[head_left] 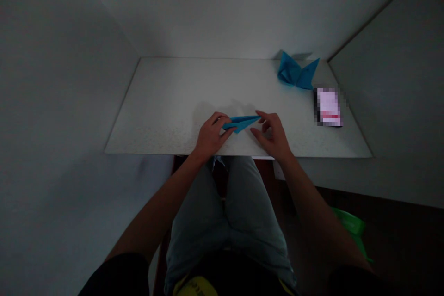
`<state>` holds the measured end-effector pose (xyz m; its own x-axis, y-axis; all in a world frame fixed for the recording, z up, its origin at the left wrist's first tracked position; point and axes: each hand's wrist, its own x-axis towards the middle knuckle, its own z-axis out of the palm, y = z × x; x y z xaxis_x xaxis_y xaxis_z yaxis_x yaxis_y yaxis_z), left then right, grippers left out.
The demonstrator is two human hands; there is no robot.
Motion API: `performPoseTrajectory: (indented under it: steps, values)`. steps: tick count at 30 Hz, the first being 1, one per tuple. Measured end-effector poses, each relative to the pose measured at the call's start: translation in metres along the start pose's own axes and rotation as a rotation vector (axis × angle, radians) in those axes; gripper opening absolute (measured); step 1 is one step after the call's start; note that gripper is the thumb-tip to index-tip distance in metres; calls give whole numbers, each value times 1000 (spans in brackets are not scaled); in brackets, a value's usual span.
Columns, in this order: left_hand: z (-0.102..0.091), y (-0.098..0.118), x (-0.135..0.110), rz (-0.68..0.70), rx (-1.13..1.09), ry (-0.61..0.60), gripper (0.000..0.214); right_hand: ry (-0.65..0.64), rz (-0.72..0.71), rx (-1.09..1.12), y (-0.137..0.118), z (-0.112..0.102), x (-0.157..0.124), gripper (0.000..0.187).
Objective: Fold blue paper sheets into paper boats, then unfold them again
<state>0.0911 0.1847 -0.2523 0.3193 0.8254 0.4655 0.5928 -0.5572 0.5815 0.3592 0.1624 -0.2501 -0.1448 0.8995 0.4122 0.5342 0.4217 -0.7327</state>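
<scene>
A folded piece of blue paper (242,122) is held low over the white table, near its front edge. My left hand (212,135) pinches its left end between thumb and fingers. At the pointed right end, an index fingertip of my right hand (274,136) touches the paper. That hand's thumb is spread away below, and its other fingers are partly curled. The paper narrows toward the right and shows a fold opening along its length. Part of its left end is hidden by my left fingers.
Another folded blue paper figure (294,74) stands at the back right of the white table (166,101). A phone (329,106) with a lit, blurred screen lies in front of it. Walls border the table's back and sides. A green plastic object (350,224) is on the floor at right.
</scene>
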Motion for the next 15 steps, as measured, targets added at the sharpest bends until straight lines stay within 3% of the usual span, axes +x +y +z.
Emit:
performPoseTrajectory:
  steps: [4,8,11,15]
  values:
    - [-1,3,0,-41,-16,54,30,-2,113,54,-4,16,-1,64]
    - [0,8,0,95,0,-105,35,-62,130,85,-9,40,7,70]
    - [1,9,-1,151,64,-128,28,-62,147,34,-9,48,13,64]
    - [2,6,-1,106,22,-81,20,-99,122,-22,-8,44,12,53]
